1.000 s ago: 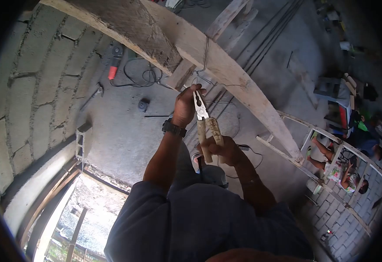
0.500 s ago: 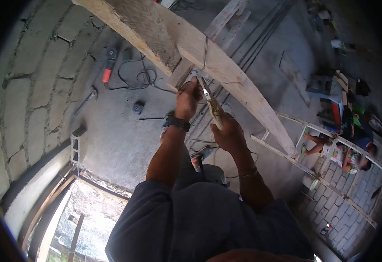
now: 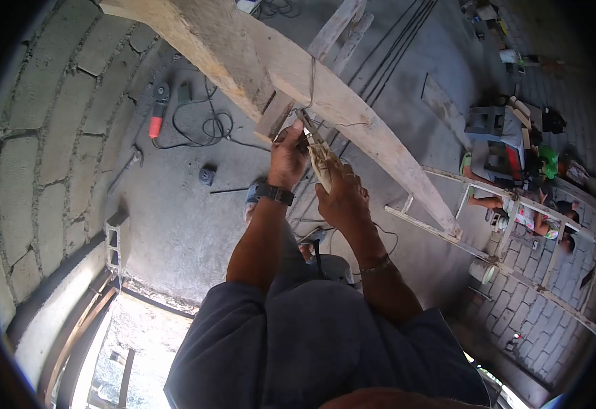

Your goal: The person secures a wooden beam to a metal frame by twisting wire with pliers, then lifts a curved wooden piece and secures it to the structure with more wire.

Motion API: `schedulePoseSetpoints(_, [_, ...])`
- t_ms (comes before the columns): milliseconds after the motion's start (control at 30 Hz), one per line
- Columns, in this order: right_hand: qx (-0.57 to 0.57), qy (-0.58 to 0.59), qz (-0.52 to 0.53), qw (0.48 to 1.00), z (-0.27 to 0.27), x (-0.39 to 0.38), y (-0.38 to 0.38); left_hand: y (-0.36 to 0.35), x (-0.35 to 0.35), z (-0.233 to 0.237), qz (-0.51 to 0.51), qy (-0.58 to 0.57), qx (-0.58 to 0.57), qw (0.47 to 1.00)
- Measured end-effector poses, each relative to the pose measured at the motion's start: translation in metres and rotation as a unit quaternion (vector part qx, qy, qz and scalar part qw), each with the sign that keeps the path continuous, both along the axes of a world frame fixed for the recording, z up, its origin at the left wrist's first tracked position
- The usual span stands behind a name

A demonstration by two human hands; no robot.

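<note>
My right hand (image 3: 345, 198) is wrapped round the pale, yellowish handles of what look like pliers (image 3: 319, 160). Their dark metal jaws point up at the underside of a long wooden beam (image 3: 366, 123). Close beside the jaws, my left hand (image 3: 289, 157) is closed, thumb and fingers pinched together; what sits between them is hidden. A thin wire (image 3: 312, 82) loops over the beam and runs down to where the jaws and left fingertips meet. Next to the left fingers, a short wood block (image 3: 274, 116) lies against the beam.
An angle grinder (image 3: 157, 112) with its cord lies on the concrete floor at left, near a hammer (image 3: 127, 167). Long rods (image 3: 393, 54) stretch behind the beam. A pale ladder-like frame (image 3: 478, 251) crosses the right side, where people (image 3: 543, 221) sit beyond it.
The view has shifted slightly. My right hand and the pliers have come closer to my left hand, and the pliers stand more upright. Both hands stay at the wire below the beam.
</note>
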State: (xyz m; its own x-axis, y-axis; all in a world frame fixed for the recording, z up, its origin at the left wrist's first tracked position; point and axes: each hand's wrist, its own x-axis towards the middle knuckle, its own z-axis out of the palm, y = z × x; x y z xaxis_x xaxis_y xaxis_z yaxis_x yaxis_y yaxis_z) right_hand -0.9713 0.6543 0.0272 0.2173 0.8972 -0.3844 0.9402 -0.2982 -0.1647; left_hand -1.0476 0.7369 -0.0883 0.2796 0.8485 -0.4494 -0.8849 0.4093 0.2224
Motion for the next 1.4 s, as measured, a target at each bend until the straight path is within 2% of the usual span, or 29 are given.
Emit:
schedulePoseSetpoints(233, [-0.008,-0.001,-0.006,1.0,0.002,0.0,0.001,0.001,-0.003,0.0,-0.004,0.0,-0.004,1.0])
schedulePoseSetpoints(433, [-0.022,0.044,-0.009,0.999,-0.011,0.009,0.002,0.0,-0.005,-0.018,-0.021,0.007,-0.004,1.0])
schedulePoseSetpoints(533, [-0.042,0.071,-0.013,0.997,-0.012,0.008,0.003,-0.011,-0.017,-0.012,-0.06,-0.012,-0.039,0.997])
schedulePoseSetpoints(600, [-0.027,0.052,-0.019,0.998,-0.008,0.006,0.003,-0.02,-0.024,0.0,-0.05,0.18,-0.083,0.979])
schedulePoseSetpoints(633, [-0.026,0.053,-0.019,0.998,-0.008,0.007,0.003,-0.018,-0.025,0.005,-0.05,0.181,-0.082,0.979])
schedulePoseSetpoints(700, [-0.008,0.049,-0.007,0.999,-0.009,0.008,0.002,-0.018,-0.028,0.01,-0.038,0.322,-0.102,0.94])
schedulePoseSetpoints(833, [-0.027,0.067,-0.018,0.997,-0.009,0.008,-0.003,-0.016,-0.034,0.012,-0.057,0.404,-0.073,0.91])
schedulePoseSetpoints(900, [-0.013,0.191,-0.019,0.981,-0.016,0.012,-0.007,-0.015,-0.038,0.015,-0.067,0.393,-0.063,0.915])
schedulePoseSetpoints(1033, [-0.073,0.277,-0.051,0.957,-0.017,0.026,-0.002,-0.012,-0.041,0.014,-0.088,0.395,-0.064,0.912])
schedulePoseSetpoints(1100, [-0.164,0.442,-0.137,0.871,-0.019,0.032,0.0,-0.011,-0.044,0.015,-0.115,0.384,-0.055,0.914])
schedulePoseSetpoints(1133, [-0.164,0.447,-0.138,0.868,-0.022,0.035,-0.001,-0.01,-0.044,0.016,-0.117,0.39,-0.055,0.912])
schedulePoseSetpoints(1200, [-0.189,0.629,-0.223,0.72,-0.033,0.042,-0.005,-0.01,-0.044,0.017,-0.127,0.414,-0.05,0.9])
schedulePoseSetpoints(1233, [-0.19,0.635,-0.223,0.715,-0.037,0.045,-0.004,-0.01,-0.044,0.018,-0.127,0.421,-0.051,0.897])
schedulePoseSetpoints(1300, [-0.212,0.698,-0.222,0.647,-0.047,0.052,-0.001,-0.01,-0.042,0.018,-0.124,0.408,-0.06,0.903])
schedulePoseSetpoints(1333, [-0.212,0.706,-0.222,0.638,-0.056,0.054,0.0,-0.01,-0.042,0.016,-0.137,0.411,-0.053,0.9])
schedulePoseSetpoints(1400, [-0.22,0.785,-0.217,0.538,-0.079,0.057,-0.003,-0.012,-0.041,0.012,-0.143,0.423,-0.05,0.893])
